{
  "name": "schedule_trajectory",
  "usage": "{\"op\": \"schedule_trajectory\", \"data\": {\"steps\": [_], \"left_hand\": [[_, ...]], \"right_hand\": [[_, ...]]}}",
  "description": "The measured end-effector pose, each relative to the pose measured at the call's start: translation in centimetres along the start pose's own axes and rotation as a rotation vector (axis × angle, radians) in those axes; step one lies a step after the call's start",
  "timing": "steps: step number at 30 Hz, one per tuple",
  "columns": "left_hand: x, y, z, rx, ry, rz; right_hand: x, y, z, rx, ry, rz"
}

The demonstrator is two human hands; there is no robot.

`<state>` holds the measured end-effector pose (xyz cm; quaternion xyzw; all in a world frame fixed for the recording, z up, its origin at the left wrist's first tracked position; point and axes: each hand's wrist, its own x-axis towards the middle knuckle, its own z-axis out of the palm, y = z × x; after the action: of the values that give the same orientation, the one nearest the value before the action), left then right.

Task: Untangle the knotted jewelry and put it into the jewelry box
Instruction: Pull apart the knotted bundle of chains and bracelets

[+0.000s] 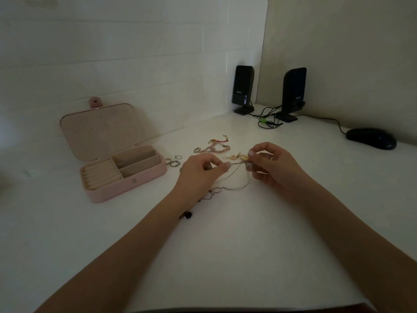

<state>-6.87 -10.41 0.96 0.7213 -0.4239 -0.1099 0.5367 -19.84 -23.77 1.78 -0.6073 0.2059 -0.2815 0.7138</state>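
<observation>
a view from the head, looking down at a white table (225,245) in dim light; 2 bare forearms reach forward to the middle of it; the left hand (198,171) has its thumb and forefinger closed in a pinch on a thin silver chain (234,187), its other fingers curled under; the right hand (273,168), just beside it, pinches a small gold and pale tangle of jewelry (242,159) between its fingertips, the remaining fingers curled; the chain runs between both hands, lifted a little, and its slack loops down onto the table below them, trailing toward the left wrist; a dark round bead or stone (187,215) lies on the table beside the left forearm; beyond the hands lies a pink beaded bracelet (214,149) with a red cord piece (220,140) next to it; 3 silver rings (173,161) sit near the left hand, close to the box; the pink jewelry box (133,179) stands open at the left, lid leaning back, ring rolls and 2 compartments showing nothing inside; at the far right corner stand 2 black speakers (243,89) with tangled cables, and a black mouse (371,138).
</observation>
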Motion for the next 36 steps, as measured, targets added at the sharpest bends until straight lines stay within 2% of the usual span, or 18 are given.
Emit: {"op": "schedule_trajectory", "data": {"steps": [3,8,12,19,23,25,28,29,34,36], "left_hand": [[-0.1,-0.5,0.1,0.16,0.036,0.054],[-0.1,-0.4,0.0,0.224,0.039,0.106],[-0.3,-0.4,-0.3,0.413,0.099,0.164],[-0.6,-0.2,-1.1,0.622,0.193,0.213],[-0.3,-0.2,-1.3,0.448,0.202,0.146],[0.1,-0.1,-1.3,0.191,0.184,0.009],[0.4,0.3,-1.3,-0.343,0.142,-0.165],[0.4,0.5,-1.3,-0.404,0.135,-0.2],[0.2,0.0,-1.1,-0.191,0.198,-0.197],[0.2,-0.1,-1.1,-0.187,0.195,-0.182]], "right_hand": [[-0.2,-0.1,0.1,0.094,-0.028,0.021],[-0.3,-0.7,-0.1,0.294,-0.119,0.094],[-0.4,-0.9,-0.1,0.324,-0.151,0.118],[0.1,-1.1,-0.6,0.417,-0.044,0.129],[0.2,-1.1,-0.9,0.374,0.059,0.076],[0.3,-0.9,-0.9,0.307,0.132,0.049],[0.5,-0.6,-1.3,0.266,0.257,0.013],[0.5,-0.7,-1.4,0.283,0.281,0.004],[0.5,-1.1,-1.3,0.554,0.275,0.054],[0.5,-1.2,-1.5,0.726,0.255,0.083]]}}
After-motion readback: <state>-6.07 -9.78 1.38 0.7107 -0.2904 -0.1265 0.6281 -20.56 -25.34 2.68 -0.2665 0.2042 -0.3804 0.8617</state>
